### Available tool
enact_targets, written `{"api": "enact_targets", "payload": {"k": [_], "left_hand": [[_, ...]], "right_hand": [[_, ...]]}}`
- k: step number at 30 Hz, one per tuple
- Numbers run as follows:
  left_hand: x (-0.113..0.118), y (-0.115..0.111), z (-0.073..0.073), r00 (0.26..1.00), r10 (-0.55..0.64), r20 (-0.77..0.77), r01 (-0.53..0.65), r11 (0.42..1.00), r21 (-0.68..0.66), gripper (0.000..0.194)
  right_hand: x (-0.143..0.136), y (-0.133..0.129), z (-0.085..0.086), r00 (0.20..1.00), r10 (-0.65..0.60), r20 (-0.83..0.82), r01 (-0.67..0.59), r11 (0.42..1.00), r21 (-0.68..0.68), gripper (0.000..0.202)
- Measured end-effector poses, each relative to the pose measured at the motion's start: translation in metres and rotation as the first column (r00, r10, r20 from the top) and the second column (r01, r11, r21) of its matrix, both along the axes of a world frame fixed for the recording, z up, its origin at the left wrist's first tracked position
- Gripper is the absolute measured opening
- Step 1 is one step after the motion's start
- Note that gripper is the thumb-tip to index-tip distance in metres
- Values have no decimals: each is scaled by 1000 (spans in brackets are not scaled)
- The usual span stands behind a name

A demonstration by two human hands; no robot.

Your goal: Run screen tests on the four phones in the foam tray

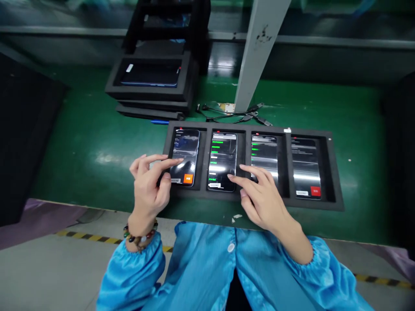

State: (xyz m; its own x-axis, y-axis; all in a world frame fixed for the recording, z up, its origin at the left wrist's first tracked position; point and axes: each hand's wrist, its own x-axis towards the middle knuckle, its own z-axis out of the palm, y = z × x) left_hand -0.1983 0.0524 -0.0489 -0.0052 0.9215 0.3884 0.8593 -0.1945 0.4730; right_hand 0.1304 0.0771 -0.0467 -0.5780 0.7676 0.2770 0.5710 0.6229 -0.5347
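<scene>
A black foam tray [202, 190] on the green table holds several smartphones, each in its own slot with the screen lit. My left hand [151, 183] is over the leftmost smartphone [185, 151], index finger stretched to its screen, which has an orange box at the lower right. My right hand [264, 194] reaches with its index finger to the lower right of the second smartphone [223, 162], whose screen lists green lines. Its other fingers are spread near the third smartphone [265, 149], partly hidden by them. The rightmost smartphone [305, 168] shows a red box.
Stacked foam trays [151, 93] stand at the back left, a dark smartphone [151, 74] in the front one. Black cables [233, 114] lie behind the tray near a grey post [259, 52]. A blue pen [159, 122] sits beside the stack. Dark objects flank both sides.
</scene>
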Motion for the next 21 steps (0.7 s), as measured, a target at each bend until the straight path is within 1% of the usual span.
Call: {"api": "enact_targets", "payload": {"k": [2, 4, 8, 12, 15, 21], "left_hand": [[-5, -2, -2, 1000, 23, 7, -23, 1000, 3, 38], [-9, -3, -2, 998, 63, 14, -63, 998, 3, 38], [-17, -3, -3, 993, 112, 31, -111, 994, -18, 38], [-22, -1, -5, 992, 120, 39, -119, 993, -18, 39], [-25, 0, -6, 992, 122, 37, -121, 992, -21, 39], [-27, 3, -8, 994, 101, 29, -100, 994, -38, 39]], "right_hand": [[-7, 3, 0, 999, -21, 35, 21, 1000, -13, 44], [-9, 5, -1, 997, -45, 55, 46, 999, -19, 44], [-9, 5, -1, 997, -53, 50, 54, 998, -30, 50], [-12, 6, -1, 996, -76, 47, 78, 996, -44, 57], [-13, 7, -2, 993, -97, 67, 99, 994, -36, 56], [-9, 5, -6, 992, -122, 25, 123, 992, -26, 55]]}}
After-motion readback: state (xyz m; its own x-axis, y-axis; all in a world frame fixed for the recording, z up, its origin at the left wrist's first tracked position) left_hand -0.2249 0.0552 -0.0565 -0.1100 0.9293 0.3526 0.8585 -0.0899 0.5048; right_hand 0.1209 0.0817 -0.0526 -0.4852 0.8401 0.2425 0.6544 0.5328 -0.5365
